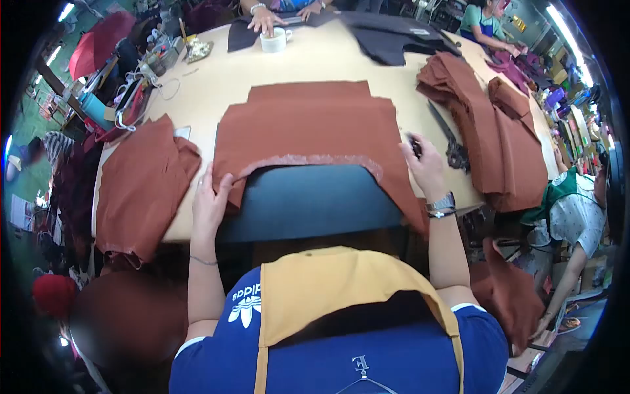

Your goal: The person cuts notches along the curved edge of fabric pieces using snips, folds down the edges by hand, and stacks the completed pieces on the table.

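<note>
A rust-brown cut fabric piece (308,125) lies flat before me, its curved near edge bearing a whitish strip. My left hand (211,200) grips its left near corner between thumb and fingers. At the right edge of that piece, my right hand (425,167) is closed around a small black object (415,144), mostly hidden by the fingers. Just right of this hand lie dark-handled scissors (454,151), blades pointing away. Under the curve of the fabric shows a dark blue-green board or sheet (315,203).
Rust-brown fabric lies in a left pile (141,184) and a right stack (482,125). Across the table (197,82), another person's hand (264,21) touches a white cup (275,41) beside dark fabric (394,39). At right, a person in a green apron (564,194) bends down.
</note>
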{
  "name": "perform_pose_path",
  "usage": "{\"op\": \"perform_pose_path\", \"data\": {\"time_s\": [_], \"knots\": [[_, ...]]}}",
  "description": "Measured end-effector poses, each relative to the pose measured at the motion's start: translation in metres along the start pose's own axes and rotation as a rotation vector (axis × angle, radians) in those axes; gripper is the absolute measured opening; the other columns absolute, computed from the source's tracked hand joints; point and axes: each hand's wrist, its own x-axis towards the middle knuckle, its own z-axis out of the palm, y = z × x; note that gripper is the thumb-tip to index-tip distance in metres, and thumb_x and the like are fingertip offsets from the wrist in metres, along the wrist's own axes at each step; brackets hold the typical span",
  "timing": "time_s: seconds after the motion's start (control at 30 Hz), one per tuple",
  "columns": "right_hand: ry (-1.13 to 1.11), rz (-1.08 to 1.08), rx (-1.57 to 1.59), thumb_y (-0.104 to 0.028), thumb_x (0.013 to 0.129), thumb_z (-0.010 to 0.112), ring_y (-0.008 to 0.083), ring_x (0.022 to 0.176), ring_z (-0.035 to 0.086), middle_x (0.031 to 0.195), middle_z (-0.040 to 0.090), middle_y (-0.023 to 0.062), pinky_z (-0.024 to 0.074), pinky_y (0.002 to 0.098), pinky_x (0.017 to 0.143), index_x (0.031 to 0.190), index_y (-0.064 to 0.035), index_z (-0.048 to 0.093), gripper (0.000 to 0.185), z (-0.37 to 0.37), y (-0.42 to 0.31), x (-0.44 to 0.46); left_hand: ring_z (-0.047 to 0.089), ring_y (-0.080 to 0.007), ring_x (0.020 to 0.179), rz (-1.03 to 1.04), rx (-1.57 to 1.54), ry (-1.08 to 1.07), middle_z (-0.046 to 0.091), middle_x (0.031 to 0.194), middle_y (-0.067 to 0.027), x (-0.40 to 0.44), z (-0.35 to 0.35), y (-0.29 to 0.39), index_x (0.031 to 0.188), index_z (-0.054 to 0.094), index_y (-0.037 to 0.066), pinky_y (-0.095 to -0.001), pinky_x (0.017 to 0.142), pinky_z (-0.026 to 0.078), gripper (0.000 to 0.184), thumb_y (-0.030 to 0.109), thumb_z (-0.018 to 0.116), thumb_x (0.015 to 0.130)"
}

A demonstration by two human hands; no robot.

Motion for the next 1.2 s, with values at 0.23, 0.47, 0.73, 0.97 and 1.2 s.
{"op": "perform_pose_path", "data": {"time_s": [0.23, 0.47, 0.73, 0.97, 1.2], "knots": [[-0.164, -0.164, -0.212, -0.034, 0.090, 0.062, 0.0328, 0.090, 0.066, 0.099, 0.066, 0.0150, 0.0534, 0.0415, 0.077, 0.114, -0.0096, 0.061, 0.034, 0.047, -0.029, -0.001, 0.040, -0.0312, 0.135, -0.024, -0.201, 0.017, 0.047, 0.140, -0.0224, -0.007, 0.007, -0.035, 0.138, 0.045, -0.005, -0.0363, 0.113, 0.029, 0.052, 0.032, 0.039, 0.102], [-0.114, -0.147, -0.298, -0.033, 0.089, 0.064, 0.0331, 0.090, 0.066, 0.098, 0.066, 0.0143, 0.0532, 0.0434, 0.076, 0.114, -0.0130, 0.060, 0.032, 0.063, 0.006, 0.051, 0.055, -0.0320, 0.116, 0.139, -0.191, 0.029, 0.057, 0.125, -0.0170, -0.005, 0.011, -0.041, 0.126, 0.060, 0.001, -0.0381, 0.100, 0.042, 0.042, 0.028, 0.060, 0.094], [-0.254, -0.316, -0.318, -0.039, 0.090, 0.061, 0.0291, 0.083, 0.068, 0.092, 0.067, 0.0111, 0.0542, 0.0420, 0.071, 0.110, -0.0135, 0.063, 0.033, 0.077, -0.056, 0.028, 0.062, -0.0272, 0.084, 0.260, 0.191, 0.116, 0.066, 0.104, -0.0130, -0.025, -0.005, 0.009, 0.083, 0.068, 0.001, -0.0396, 0.073, 0.049, 0.018, 0.019, 0.066, 0.087], [-0.252, -0.269, -0.121, -0.038, 0.089, 0.063, 0.0342, 0.088, 0.067, 0.089, 0.069, 0.0177, 0.0531, 0.0438, 0.072, 0.107, -0.0081, 0.065, 0.035, 0.090, -0.065, 0.034, 0.061, -0.0204, 0.076, -0.459, -1.305, -0.862, 0.065, 0.095, -0.0136, -0.049, -0.001, 0.035, 0.092, 0.062, 0.000, -0.0344, 0.075, 0.052, 0.038, 0.035, 0.049, 0.098], [-0.917, 0.623, 1.128, -0.038, 0.096, 0.060, -0.0005, 0.054, 0.041, 0.078, 0.053, -0.0055, 0.0443, 0.0197, 0.050, 0.106, -0.0117, 0.055, 0.029, 0.088, -0.144, -0.047, 0.062, -0.0302, 0.106, -0.596, -1.951, -1.253, 0.061, 0.118, -0.0174, -0.075, 0.060, 0.069, 0.127, 0.051, 0.001, -0.0453, 0.097, 0.049, 0.057, 0.049, 0.044, 0.098]]}}
